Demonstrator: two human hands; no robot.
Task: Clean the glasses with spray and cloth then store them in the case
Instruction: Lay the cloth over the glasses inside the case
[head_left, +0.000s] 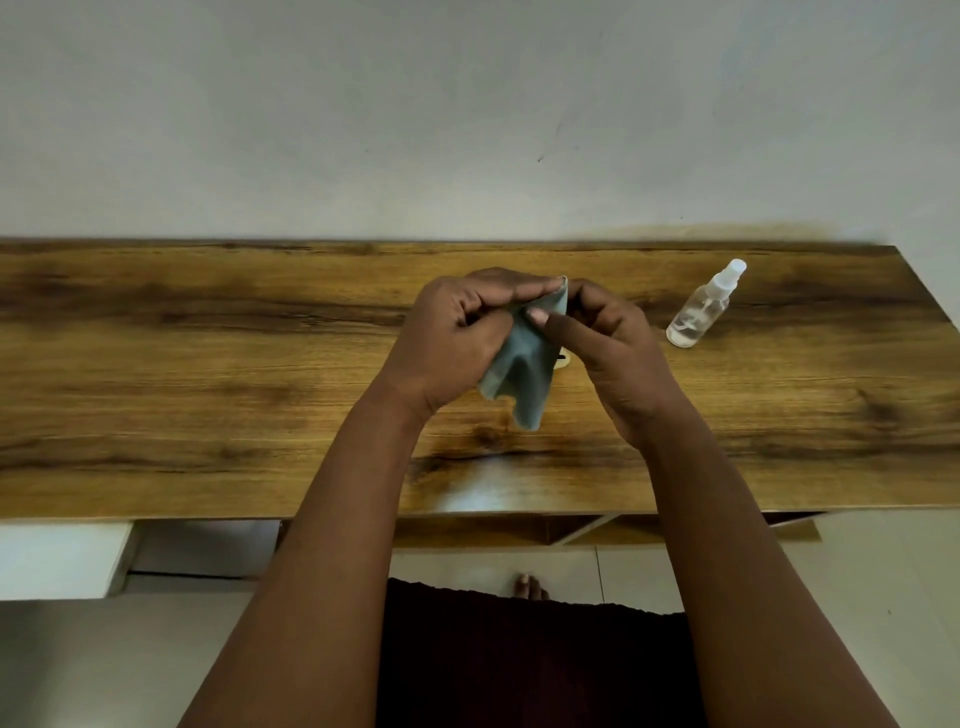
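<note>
Head view, frame centre: left hand (457, 332) and right hand (613, 338) both pinch the soft cloth (519, 374), fingers curled. Glasses mostly hidden inside; I judge them fragile, grip by the rim. Spray bottle (701, 306) upper right.

A plain room in a home, it seems: a long wood-grain laminate counter (208, 374) stands against a bare off-white painted wall (363, 114), open shelf compartments (582, 530) sit beneath it, and pale floor tiles (587, 571) show below a bare foot (530, 587).
</note>
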